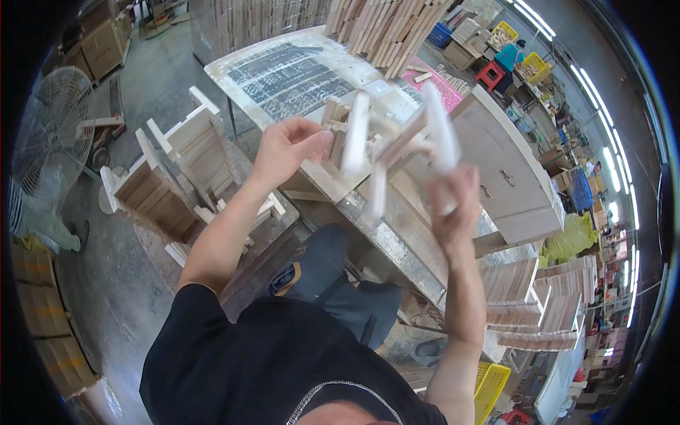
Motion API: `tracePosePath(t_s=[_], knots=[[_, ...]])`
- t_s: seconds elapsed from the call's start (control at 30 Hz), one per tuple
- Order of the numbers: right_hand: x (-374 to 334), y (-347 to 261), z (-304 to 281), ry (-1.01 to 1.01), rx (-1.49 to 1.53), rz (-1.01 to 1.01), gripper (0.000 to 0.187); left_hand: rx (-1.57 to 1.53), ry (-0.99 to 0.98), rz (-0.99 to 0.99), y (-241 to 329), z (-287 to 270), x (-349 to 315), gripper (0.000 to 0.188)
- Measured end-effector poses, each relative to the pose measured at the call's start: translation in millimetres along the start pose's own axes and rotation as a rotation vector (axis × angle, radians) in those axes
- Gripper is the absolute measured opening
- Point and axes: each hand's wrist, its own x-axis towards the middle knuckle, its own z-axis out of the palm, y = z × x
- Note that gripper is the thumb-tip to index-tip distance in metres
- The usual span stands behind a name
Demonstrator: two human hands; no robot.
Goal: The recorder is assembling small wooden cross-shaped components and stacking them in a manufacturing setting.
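Observation:
My right hand [457,202] is closed on a small wooden frame [404,138], gripping it near its right upright. The frame has pale, white-ended legs and a brown crossbar; motion blurs it and the fingers. It is tilted above the workbench [386,244]. My left hand [294,150] is raised left of the frame, apart from it. Its fingers curl in with the thumb against them, and whatever they may hold is hidden. Behind the frame, several short wood pieces [335,113] lie on the bench.
Wooden stool-like assemblies [159,188] stand on a low platform at left, near a large fan [60,117]. A worn table [219,67] carries stacked wood strips [389,32]. At right are a cabinet panel [510,166], stacked boards [510,283] and a yellow crate [490,386]. A person [508,58] sits far off.

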Motion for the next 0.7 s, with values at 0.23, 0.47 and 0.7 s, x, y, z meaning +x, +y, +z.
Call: tracePosePath(t_s=[0.23,0.47,0.7], knots=[[127.8,54.8,48.5,-0.105,0.523,0.477,0.014,0.724,0.286,0.034,-120.4,44.3,30.1,0.106],[132.3,91.3,97.5,-0.254,0.440,0.587,0.013,0.674,0.236,0.029,-138.3,39.3,46.3,0.096],[125.6,96.2,114.5,-0.222,0.515,0.578,0.013,0.708,0.212,0.111,-145.5,32.4,54.7,0.096]])
